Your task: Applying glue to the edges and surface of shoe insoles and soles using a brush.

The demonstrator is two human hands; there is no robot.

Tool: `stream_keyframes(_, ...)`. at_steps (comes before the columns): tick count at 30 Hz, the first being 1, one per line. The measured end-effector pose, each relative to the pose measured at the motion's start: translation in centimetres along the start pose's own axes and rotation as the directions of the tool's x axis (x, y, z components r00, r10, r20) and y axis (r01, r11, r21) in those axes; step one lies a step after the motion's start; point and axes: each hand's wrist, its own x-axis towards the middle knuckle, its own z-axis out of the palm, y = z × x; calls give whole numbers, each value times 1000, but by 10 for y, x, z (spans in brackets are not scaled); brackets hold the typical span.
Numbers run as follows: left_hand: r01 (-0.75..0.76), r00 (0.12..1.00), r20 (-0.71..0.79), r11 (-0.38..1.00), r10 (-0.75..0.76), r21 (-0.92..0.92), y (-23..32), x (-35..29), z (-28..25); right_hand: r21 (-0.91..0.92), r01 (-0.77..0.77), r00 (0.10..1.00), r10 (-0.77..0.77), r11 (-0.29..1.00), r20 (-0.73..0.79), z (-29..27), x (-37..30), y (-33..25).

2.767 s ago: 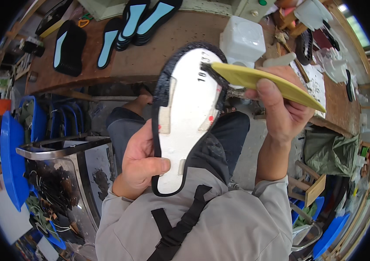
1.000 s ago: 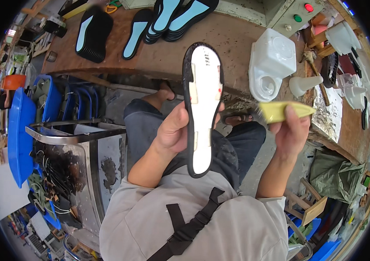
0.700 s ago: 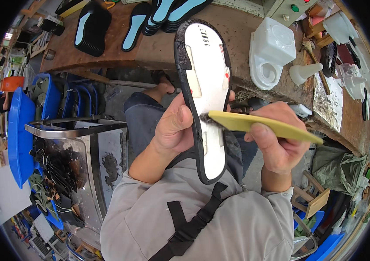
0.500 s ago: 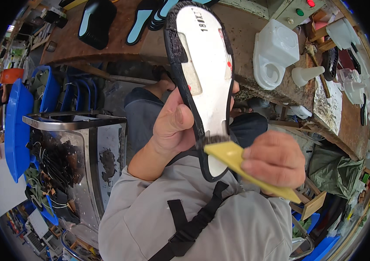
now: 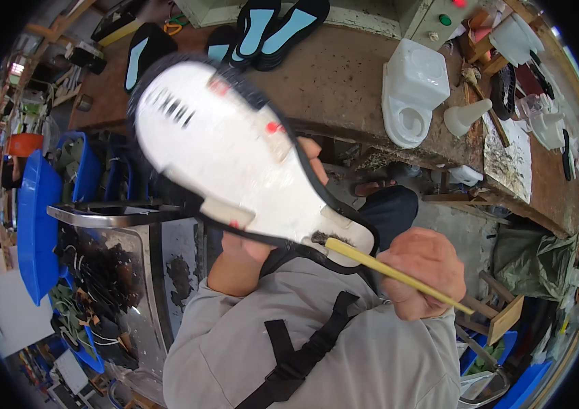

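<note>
A white sandal insole [image 5: 228, 153] with a black rim, red marks and pale cut-out patches lies tilted to the left in my left hand [image 5: 247, 249]. That hand grips it from beneath, with fingertips showing at its far edge and part of the hand hidden by the sole. My right hand [image 5: 424, 269] is closed around a brush [image 5: 364, 259] with a flat yellow handle. Its dark bristles touch the narrow end of the insole, near my body. The insole's wide end is slightly blurred.
Beyond stands a brown workbench [image 5: 344, 75] with black and light-blue insoles [image 5: 289, 31], a white plastic dispenser [image 5: 415, 88] and a white cone [image 5: 466, 117]. A metal-framed cart [image 5: 126, 273] with black pieces is at my left, beside blue bins [image 5: 36, 225].
The insole has swung from upright to tilted, its wide end now toward the left. The brush has turned edge-on, its bristles still at the narrow end. Bench items appear shifted in view.
</note>
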Motion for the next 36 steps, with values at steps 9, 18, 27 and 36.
stream_keyframes(9, 104, 994, 51, 988, -99, -115, 29, -16, -10, 10, -341, 925, 338, 940, -172, -8, 4, -15)
stream_keyframes(18, 7, 981, 192, 998, -20, 69, 33, -1, -3, -61, -224, 974, 225, 973, 4, -11, 25, -10)
stream_keyframes(27, 18, 997, 75, 991, -8, -134, 29, 4, 0, 256, -592, 701, 645, 764, -303, 0, 33, -13)
stream_keyframes(36, 110, 938, -338, 992, -81, 66, 24, -8, 20, 322, -447, 844, 512, 835, -157, -7, 25, -12)
